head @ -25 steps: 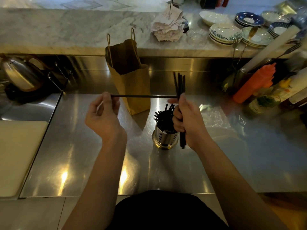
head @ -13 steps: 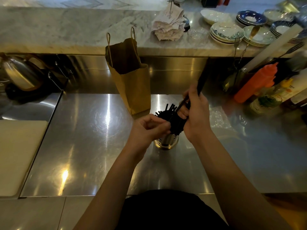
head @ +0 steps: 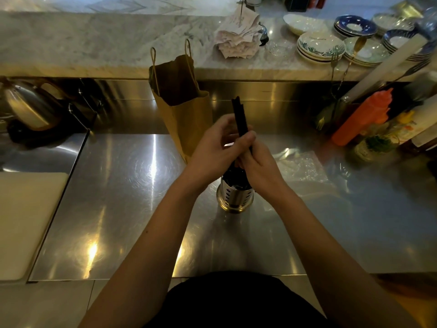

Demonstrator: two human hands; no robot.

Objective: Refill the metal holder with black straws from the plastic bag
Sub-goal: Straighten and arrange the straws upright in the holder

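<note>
- Both hands meet above the metal holder (head: 234,197), which stands upright on the steel bench (head: 123,209), directly below the fingers.
- The right hand (head: 261,170) has its fingers wrapped tight around a bundle of black straws (head: 239,117); the bundle stands nearly upright, its top ends rising well above the fingers and leaning slightly to the left.
- The left hand (head: 218,147) presses against the same bundle from the left, its thumb laid across the straws just above the right hand; its other fingers curl loosely behind the bundle, and whether they truly clamp it I cannot tell.
- The bundle's lower ends are hidden behind the two hands, so whether they have reached the holder cannot be told.
- More dark straws fill the holder's mouth, just under the fingers.
- The clear plastic bag (head: 300,168) lies flat on the bench to the right of the fingers, near the right wrist.
- A brown paper bag (head: 186,119) stands open beyond and to the left of the fingers, close behind the left hand.
- An orange squeeze bottle (head: 364,117) stands well to the right of the fingers.
- A kettle (head: 26,107) sits far to the left of the fingers.
</note>
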